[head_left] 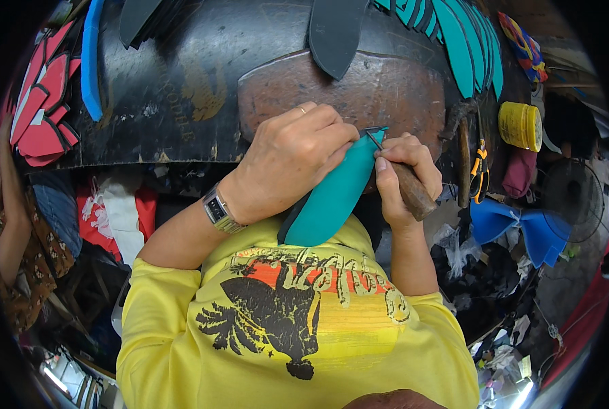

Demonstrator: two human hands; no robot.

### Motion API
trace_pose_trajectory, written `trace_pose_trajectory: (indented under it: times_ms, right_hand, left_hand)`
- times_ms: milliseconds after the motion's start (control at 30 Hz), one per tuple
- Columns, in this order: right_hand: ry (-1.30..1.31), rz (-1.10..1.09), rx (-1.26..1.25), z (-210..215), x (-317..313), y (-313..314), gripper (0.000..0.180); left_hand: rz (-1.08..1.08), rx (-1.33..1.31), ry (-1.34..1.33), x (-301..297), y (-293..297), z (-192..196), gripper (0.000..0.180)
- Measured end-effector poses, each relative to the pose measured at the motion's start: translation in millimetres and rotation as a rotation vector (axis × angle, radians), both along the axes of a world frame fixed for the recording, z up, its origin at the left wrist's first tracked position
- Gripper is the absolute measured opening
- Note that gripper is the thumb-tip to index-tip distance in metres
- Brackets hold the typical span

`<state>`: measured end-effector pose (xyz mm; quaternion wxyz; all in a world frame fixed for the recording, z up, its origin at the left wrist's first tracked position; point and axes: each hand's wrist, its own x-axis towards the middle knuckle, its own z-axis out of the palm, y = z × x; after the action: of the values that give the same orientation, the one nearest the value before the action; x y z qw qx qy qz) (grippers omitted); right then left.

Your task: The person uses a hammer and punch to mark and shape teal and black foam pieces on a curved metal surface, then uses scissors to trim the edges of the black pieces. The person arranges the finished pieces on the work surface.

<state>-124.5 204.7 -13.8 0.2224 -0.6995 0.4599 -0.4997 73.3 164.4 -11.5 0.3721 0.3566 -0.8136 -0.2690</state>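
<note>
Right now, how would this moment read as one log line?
left hand: holding teal piece | right hand: gripping wooden-handled tool, tip at piece's upper end | nearby: brown board, yellow tub

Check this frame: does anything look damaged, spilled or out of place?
Yes: the table's near edge looks chipped, with pale spots breaking its dark finish. Crumpled plastic lies loose to the right, like stray litter. The held teal piece shows no obvious damage.

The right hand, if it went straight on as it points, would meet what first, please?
Most likely the teal piece, just left of the right hand, though depth between them is hard to judge.
</note>
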Motion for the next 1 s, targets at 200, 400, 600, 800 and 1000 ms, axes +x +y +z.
trace_pose_trajectory:
  times_ms: [200,400,600,800,1000]
  right_hand:
    - [-0.109,0.009,0.043,0.4,-1.2,0.9,0.01]
    - [-0.006,0.027,0.015,-0.5,0.1,-0.8,0.011]
    - [-0.111,0.018,0.046,1.8,0.3,1.2,0.011]
    - [0.003,0.07,0.087,3.1,1.6,2.7,0.009]
    - [0.027,0.058,0.072,2.3,5.4,3.2,0.01]
  left_hand:
    - [0.005,-0.003,0.007,-1.5,-0.2,-1.3,0.014]
    - [0.01,-0.02,0.007,-2.1,-0.5,-2.6,0.015]
    - [0.012,-0.02,0.009,-2.2,-0.8,-3.6,0.015]
    - [0.069,0.027,-0.042,0.2,5.5,4.8,0.015]
    - [0.083,0.077,-0.03,6.8,9.7,5.9,0.013]
